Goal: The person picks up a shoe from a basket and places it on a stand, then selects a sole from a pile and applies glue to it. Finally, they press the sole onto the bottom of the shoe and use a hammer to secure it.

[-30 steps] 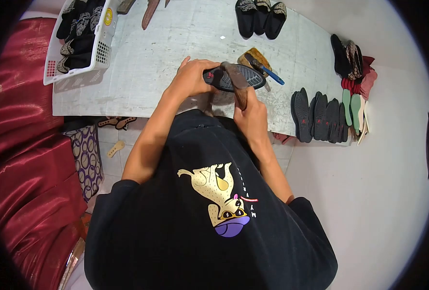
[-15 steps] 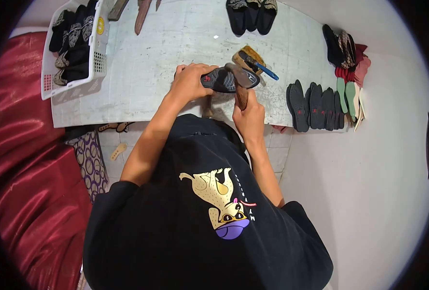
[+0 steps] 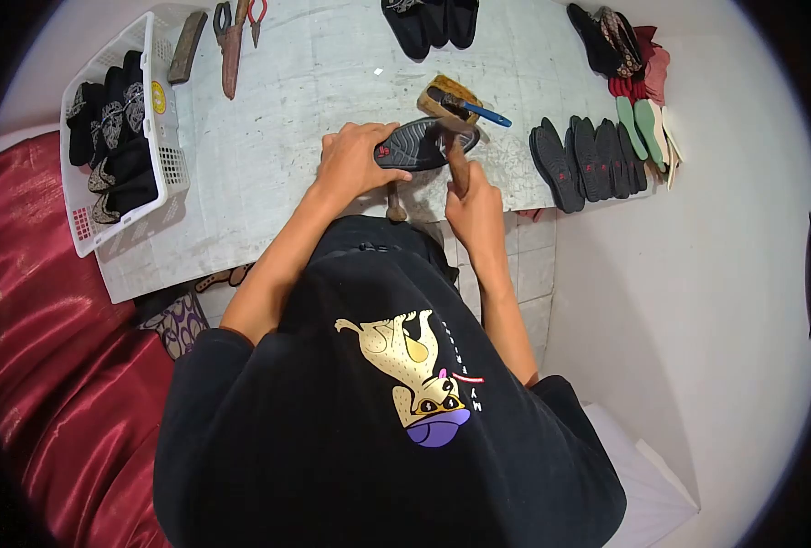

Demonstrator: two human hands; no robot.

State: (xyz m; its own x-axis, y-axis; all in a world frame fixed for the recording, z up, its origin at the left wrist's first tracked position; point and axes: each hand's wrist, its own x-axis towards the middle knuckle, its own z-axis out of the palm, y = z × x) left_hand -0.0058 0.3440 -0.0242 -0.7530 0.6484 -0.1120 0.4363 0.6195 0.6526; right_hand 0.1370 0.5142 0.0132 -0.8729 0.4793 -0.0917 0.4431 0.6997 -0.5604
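My left hand [image 3: 355, 160] is closed around one end of a black shoe [image 3: 410, 146], which lies with its ridged sole up near the table's front edge. A small red mark shows on the sole beside my thumb. My right hand [image 3: 476, 208] grips the wooden handle of a hammer [image 3: 458, 169]. The hammer's head is blurred and lies over the other end of the sole; whether it touches cannot be made out. Just below the shoe, a tool with a rounded end [image 3: 395, 208] sticks out at the table edge, partly hidden.
Behind the shoe, a blue-handled brush [image 3: 489, 114] rests on a yellowish block [image 3: 440, 89]. Black soles [image 3: 592, 169] stand in a row at right. A white basket [image 3: 154, 100] of shoes is at left, near pincers [image 3: 232, 55]. More black shoes [image 3: 433, 26] lie at the back.
The whole view has shifted, bringing more of the tools at the back left into sight. The hammer head now looks smaller and blurred over the sole. My left hand keeps its hold.
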